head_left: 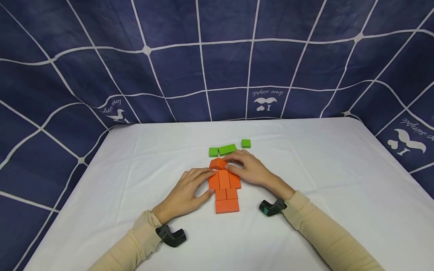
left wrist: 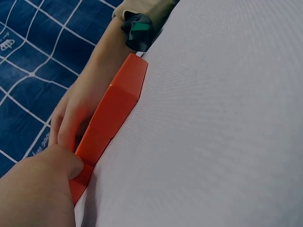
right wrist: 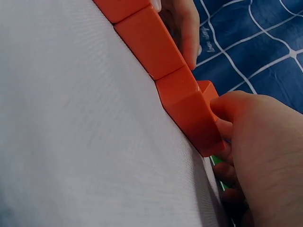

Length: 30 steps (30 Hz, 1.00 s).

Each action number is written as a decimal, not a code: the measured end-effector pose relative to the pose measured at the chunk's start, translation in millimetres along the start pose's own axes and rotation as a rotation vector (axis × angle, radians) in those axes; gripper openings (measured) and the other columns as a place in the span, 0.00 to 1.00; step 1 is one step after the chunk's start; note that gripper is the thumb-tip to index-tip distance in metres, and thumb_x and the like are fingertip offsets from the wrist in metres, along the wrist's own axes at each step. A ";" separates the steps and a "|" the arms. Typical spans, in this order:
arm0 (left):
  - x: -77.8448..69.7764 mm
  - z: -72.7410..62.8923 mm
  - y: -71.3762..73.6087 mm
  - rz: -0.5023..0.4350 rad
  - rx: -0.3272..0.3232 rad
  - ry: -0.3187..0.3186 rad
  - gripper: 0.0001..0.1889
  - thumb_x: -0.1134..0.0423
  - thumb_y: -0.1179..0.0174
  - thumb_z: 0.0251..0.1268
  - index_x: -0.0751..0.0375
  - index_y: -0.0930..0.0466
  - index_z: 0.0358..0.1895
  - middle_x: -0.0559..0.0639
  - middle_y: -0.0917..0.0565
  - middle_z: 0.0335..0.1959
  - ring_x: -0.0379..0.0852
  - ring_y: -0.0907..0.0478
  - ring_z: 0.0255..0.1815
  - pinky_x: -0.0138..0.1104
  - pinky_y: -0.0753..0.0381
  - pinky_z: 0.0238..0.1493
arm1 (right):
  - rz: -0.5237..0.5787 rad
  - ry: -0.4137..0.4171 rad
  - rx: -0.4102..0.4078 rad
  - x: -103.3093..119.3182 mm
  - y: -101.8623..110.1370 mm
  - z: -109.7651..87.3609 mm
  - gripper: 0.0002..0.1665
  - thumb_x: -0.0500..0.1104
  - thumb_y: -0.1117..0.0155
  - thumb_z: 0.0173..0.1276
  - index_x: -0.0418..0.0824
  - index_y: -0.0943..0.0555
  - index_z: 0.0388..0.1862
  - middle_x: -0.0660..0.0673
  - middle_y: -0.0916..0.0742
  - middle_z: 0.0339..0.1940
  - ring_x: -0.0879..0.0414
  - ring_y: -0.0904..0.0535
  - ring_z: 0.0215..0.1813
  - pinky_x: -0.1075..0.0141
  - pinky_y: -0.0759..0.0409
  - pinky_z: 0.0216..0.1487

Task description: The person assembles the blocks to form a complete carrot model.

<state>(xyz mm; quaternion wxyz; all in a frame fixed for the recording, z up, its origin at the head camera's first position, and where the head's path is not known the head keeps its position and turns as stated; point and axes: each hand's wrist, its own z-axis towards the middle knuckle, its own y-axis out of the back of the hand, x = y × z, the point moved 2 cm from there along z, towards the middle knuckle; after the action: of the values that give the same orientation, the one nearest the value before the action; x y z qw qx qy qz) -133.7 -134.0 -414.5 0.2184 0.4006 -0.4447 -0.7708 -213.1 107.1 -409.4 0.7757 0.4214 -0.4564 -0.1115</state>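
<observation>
Right now, your right hand [head_left: 250, 167] pinches the angled orange block [head_left: 217, 163] at the far end of the orange shape, thumb on its near side and a finger behind it. Your left hand [head_left: 184, 195] is not clenched: its fingers reach out fairly straight, with fingertips at the far edge of the left orange block [head_left: 213, 181] and the thumb beside that block's near corner. In the left wrist view you see that thumb touching orange.

The left block stands side by side with the middle orange block [head_left: 224, 179] and the right orange block [head_left: 235, 181], whose outer edge slants. Just nearer to you, two small orange blocks, one on the left [head_left: 220, 194] and one on the right [head_left: 232, 193], sit against each other, and the wide orange block [head_left: 227, 206] lies along their near edge. The whole shape rests on the white cloth [head_left: 152, 158], around the middle of the table.

Beyond your right fingers you have a green square [head_left: 213, 152] just beside a tilted long green block [head_left: 227, 149]; another small green block [head_left: 246, 143] lies apart, farther right. You wear beige sleeves [head_left: 315, 222] and a dark device on each wrist [head_left: 173, 237]. Behind the table hangs a navy curtain [head_left: 225, 64] with white lines.
</observation>
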 end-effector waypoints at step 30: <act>0.4 -0.6 -0.4 -0.002 -0.013 -0.006 0.28 0.50 0.37 0.71 0.53 0.24 0.71 0.46 0.24 0.71 0.45 0.30 0.71 0.49 0.33 0.72 | 0.142 0.004 -0.038 0.0 -0.8 0.5 0.09 0.42 0.34 0.75 0.47 0.13 0.50 0.53 0.12 0.40 0.59 0.20 0.40 0.65 0.22 0.43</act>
<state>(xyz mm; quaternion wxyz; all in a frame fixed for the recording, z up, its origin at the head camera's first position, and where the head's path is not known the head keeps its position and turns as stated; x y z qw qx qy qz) -133.5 -134.4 -415.1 0.2190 0.3975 -0.4400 -0.7749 -213.3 106.3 -410.0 0.7904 0.3733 -0.4815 -0.0639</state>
